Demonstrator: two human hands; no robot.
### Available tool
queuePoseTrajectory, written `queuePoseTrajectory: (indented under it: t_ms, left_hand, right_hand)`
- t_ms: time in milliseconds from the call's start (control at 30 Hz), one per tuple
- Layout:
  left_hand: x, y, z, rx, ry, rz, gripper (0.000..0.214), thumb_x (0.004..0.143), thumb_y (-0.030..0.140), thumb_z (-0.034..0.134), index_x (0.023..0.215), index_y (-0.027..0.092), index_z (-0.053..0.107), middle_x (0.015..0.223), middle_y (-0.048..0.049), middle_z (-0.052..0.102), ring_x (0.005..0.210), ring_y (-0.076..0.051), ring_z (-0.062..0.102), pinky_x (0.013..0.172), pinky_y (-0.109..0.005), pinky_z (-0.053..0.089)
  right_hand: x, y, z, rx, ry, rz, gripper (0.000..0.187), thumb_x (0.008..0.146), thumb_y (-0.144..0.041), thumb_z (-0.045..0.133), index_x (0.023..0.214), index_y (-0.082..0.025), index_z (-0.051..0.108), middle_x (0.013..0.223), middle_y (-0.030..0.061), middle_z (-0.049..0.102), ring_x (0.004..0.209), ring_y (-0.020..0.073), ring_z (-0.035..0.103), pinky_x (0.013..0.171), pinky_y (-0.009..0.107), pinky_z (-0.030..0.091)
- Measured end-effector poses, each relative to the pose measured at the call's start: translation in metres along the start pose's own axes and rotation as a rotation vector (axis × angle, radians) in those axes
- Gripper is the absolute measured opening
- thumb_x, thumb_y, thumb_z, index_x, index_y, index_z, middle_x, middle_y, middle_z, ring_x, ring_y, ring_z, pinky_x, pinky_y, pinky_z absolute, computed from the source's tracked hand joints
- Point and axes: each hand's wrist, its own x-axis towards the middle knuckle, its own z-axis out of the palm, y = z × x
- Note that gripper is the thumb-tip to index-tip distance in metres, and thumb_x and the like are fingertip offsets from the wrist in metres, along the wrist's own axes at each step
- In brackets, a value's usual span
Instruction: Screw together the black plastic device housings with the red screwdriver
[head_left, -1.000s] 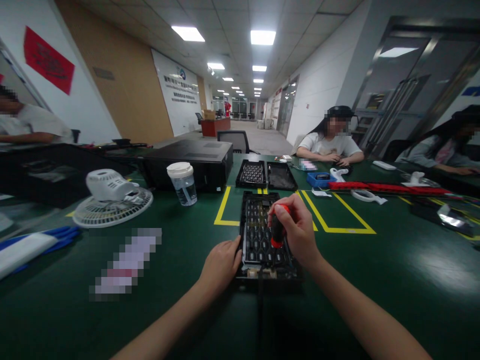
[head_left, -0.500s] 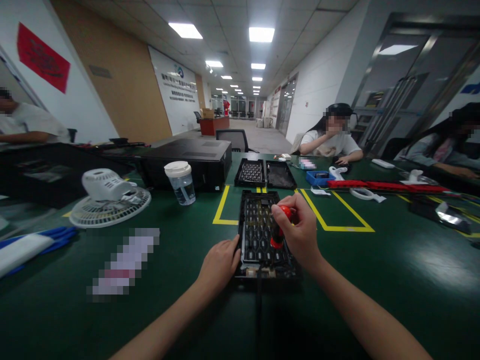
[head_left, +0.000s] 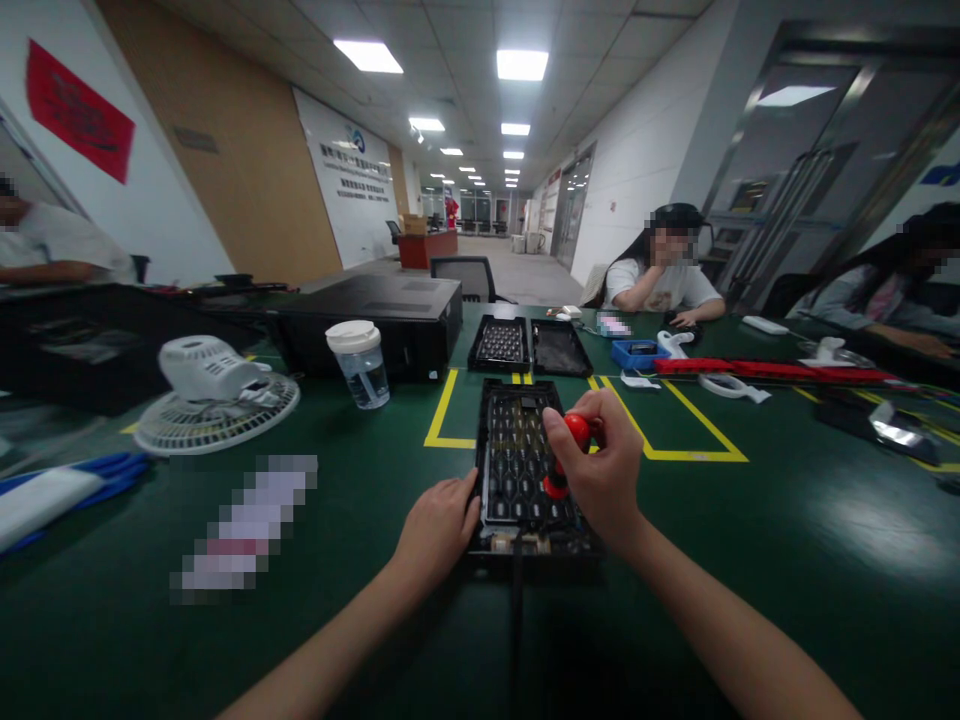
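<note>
A black tray-like device (head_left: 517, 460) with a honeycomb inside lies on the green table in front of me. My right hand (head_left: 600, 475) is closed around a red and black screwdriver (head_left: 566, 450), held upright with its tip down on the device's right side. Against the device's left edge rests my left hand (head_left: 439, 525), fingers curled on its rim. The screwdriver's tip is hidden by my hand.
Behind the device lie two open black cases (head_left: 529, 348), a blue box (head_left: 637, 354) and a red bar (head_left: 765, 372). A white fan (head_left: 214, 395), a plastic cup (head_left: 358, 362) and a black computer case (head_left: 375, 325) stand at the left. Other people sit around the table.
My right hand has turned on the screwdriver, and its red cap now shows more to the right. My left hand has stayed on the device's edge.
</note>
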Motion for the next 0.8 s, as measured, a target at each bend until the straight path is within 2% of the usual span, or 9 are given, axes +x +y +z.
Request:
queuePoseTrajectory:
  t_ms: [200, 267, 367, 433, 567, 667, 733, 800]
  left_hand:
    - [0.0, 0.0, 0.002, -0.007, 0.006, -0.003, 0.043, 0.089, 0.032, 0.033, 0.128, 0.017, 0.042, 0.113, -0.0087, 0.059, 0.104, -0.019, 0.053, 0.09, -0.032, 0.039]
    - [0.0, 0.0, 0.001, -0.006, 0.002, -0.005, 0.042, 0.089, 0.032, 0.033, 0.128, 0.018, 0.042, 0.113, -0.0087, 0.059, 0.104, -0.019, 0.053, 0.09, -0.032, 0.039]
    - [0.001, 0.0, 0.0, -0.009, -0.001, -0.003, 0.042, 0.089, 0.032, 0.033, 0.128, 0.018, 0.042, 0.113, -0.0084, 0.059, 0.105, -0.019, 0.052, 0.09, -0.032, 0.039]
    - [0.001, 0.0, 0.0, -0.009, 0.003, -0.002, 0.042, 0.089, 0.032, 0.033, 0.127, 0.018, 0.042, 0.112, -0.0082, 0.059, 0.104, -0.019, 0.053, 0.089, -0.031, 0.039]
    - [0.0, 0.001, -0.001, -0.001, 0.014, 0.015, 0.041, 0.089, 0.032, 0.033, 0.126, 0.017, 0.043, 0.111, -0.0087, 0.06, 0.103, -0.019, 0.053, 0.089, -0.032, 0.039]
    - [-0.001, 0.0, -0.001, 0.004, 0.012, 0.012, 0.041, 0.089, 0.031, 0.033, 0.126, 0.018, 0.044, 0.111, -0.0091, 0.06, 0.103, -0.019, 0.053, 0.089, -0.032, 0.039]
    - [0.0, 0.0, 0.0, 0.005, 0.009, 0.013, 0.041, 0.089, 0.031, 0.033, 0.126, 0.018, 0.043, 0.112, -0.0092, 0.06, 0.103, -0.019, 0.053, 0.09, -0.032, 0.039]
    - [0.0, -0.001, 0.0, 0.009, 0.012, 0.015, 0.041, 0.089, 0.031, 0.033, 0.126, 0.017, 0.043, 0.112, -0.0095, 0.06, 0.103, -0.019, 0.053, 0.09, -0.031, 0.039]
  right_hand:
    - [-0.004, -0.002, 0.002, -0.019, 0.045, -0.005, 0.024, 0.076, -0.019, 0.058, 0.064, -0.02, 0.037, 0.058, -0.0054, 0.033, 0.051, 0.0089, 0.033, 0.051, 0.024, 0.03]
    - [-0.006, -0.002, 0.002, -0.02, 0.023, -0.017, 0.019, 0.077, -0.019, 0.056, 0.066, -0.019, 0.041, 0.06, -0.0042, 0.036, 0.053, 0.0097, 0.035, 0.053, 0.025, 0.032]
    - [-0.006, -0.003, 0.002, 0.029, -0.074, -0.043, 0.01, 0.082, -0.019, 0.05, 0.072, -0.018, 0.05, 0.069, 0.0, 0.045, 0.064, 0.013, 0.044, 0.062, 0.028, 0.037]
    - [-0.005, -0.004, 0.002, 0.093, -0.138, -0.03, 0.011, 0.083, -0.021, 0.049, 0.073, -0.018, 0.054, 0.073, 0.0018, 0.048, 0.071, 0.0146, 0.047, 0.066, 0.03, 0.039]
    - [-0.001, 0.001, 0.003, 0.401, -0.342, 0.14, 0.014, 0.082, -0.028, 0.052, 0.072, -0.017, 0.052, 0.074, 0.0011, 0.049, 0.058, 0.0108, 0.049, 0.052, 0.025, 0.041]
    - [0.003, 0.01, 0.003, 0.678, -0.534, 0.264, 0.018, 0.077, -0.034, 0.057, 0.076, -0.017, 0.051, 0.065, -0.0017, 0.051, 0.044, 0.0084, 0.048, 0.041, 0.022, 0.037]
    - [0.006, 0.016, 0.002, 0.801, -0.596, 0.308, 0.025, 0.074, -0.04, 0.058, 0.075, -0.016, 0.052, 0.058, -0.0033, 0.049, 0.04, 0.0081, 0.045, 0.037, 0.02, 0.034]
    - [0.009, 0.02, 0.0, 0.913, -0.647, 0.365, 0.032, 0.076, -0.047, 0.049, 0.073, -0.015, 0.053, 0.056, -0.0022, 0.049, 0.04, 0.0093, 0.045, 0.037, 0.021, 0.034]
